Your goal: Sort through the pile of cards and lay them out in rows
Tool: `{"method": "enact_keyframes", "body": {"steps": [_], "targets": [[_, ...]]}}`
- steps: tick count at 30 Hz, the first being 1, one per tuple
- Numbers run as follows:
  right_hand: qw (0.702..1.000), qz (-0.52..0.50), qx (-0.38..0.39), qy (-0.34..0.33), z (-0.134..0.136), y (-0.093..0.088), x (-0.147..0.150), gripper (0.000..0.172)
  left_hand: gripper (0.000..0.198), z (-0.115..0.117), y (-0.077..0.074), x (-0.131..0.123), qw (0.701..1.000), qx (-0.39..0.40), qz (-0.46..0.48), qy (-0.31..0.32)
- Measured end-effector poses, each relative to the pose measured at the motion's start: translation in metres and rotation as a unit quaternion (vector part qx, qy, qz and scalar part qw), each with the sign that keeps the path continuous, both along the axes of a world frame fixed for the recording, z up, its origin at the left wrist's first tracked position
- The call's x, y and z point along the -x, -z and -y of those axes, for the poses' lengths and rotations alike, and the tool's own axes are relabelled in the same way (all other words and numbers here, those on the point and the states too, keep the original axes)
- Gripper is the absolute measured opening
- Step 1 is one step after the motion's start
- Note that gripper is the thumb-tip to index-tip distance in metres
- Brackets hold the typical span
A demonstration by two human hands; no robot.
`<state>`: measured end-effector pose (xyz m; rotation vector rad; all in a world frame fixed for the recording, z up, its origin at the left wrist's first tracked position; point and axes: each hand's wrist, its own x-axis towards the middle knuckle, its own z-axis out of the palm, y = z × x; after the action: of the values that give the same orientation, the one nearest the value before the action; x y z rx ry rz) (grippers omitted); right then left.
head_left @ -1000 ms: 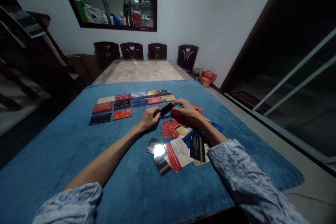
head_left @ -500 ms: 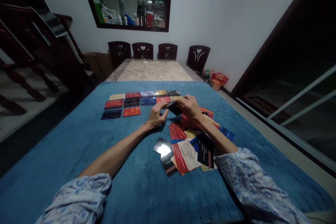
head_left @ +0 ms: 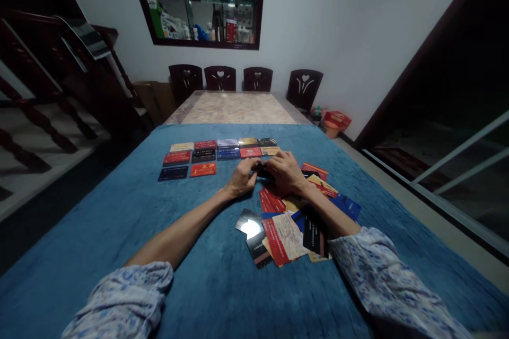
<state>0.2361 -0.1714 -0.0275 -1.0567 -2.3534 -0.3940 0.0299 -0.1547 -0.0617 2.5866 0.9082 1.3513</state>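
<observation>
Between my two hands a black card [head_left: 263, 171] is gripped just above the blue cloth. My left hand [head_left: 242, 177] pinches its left end, and my right hand [head_left: 285, 170] holds the right end, with the fingers closed. Under and beside my right forearm lies a loose pile of cards, among them a red and white card [head_left: 284, 235], a black card with a stripe [head_left: 315, 232] and a blue card [head_left: 345, 206]. Beyond my left hand, cards sit in neat rows, including an orange-red card [head_left: 203, 169] and a dark blue card [head_left: 173, 173].
A blue cloth [head_left: 207, 286] covers the near part of the table, and the bare tabletop [head_left: 238, 107] shows beyond it. Dark chairs [head_left: 220, 79] line the far wall under a glass-shelved cabinet [head_left: 202, 0]. A red box [head_left: 337, 118] stands on the floor at the right.
The black card has been tilted and lowered toward the cloth, and both hands have drawn closer together around it. The whole view has shifted slightly to the right.
</observation>
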Motion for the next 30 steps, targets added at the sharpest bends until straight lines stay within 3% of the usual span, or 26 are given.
{"method": "enact_keyframes", "body": {"steps": [6,17,24,30], "targets": [[0.999,-0.004,0.034,0.021,0.000,0.001,-0.004,0.026,0.032,0.004,-0.006,0.001,0.998,0.032,-0.044,-0.031],[0.984,0.068,0.147,0.068,0.002,-0.006,-0.008,0.045,0.032,0.012,-0.019,-0.003,0.968,0.134,-0.116,-0.176],[0.971,0.089,0.192,0.111,0.002,-0.006,-0.006,0.056,0.042,0.014,-0.023,-0.002,0.963,0.176,-0.143,-0.148],[0.973,0.088,0.188,0.100,-0.005,0.002,-0.011,0.060,0.051,0.011,-0.019,-0.001,0.965,0.184,-0.143,-0.119]]}}
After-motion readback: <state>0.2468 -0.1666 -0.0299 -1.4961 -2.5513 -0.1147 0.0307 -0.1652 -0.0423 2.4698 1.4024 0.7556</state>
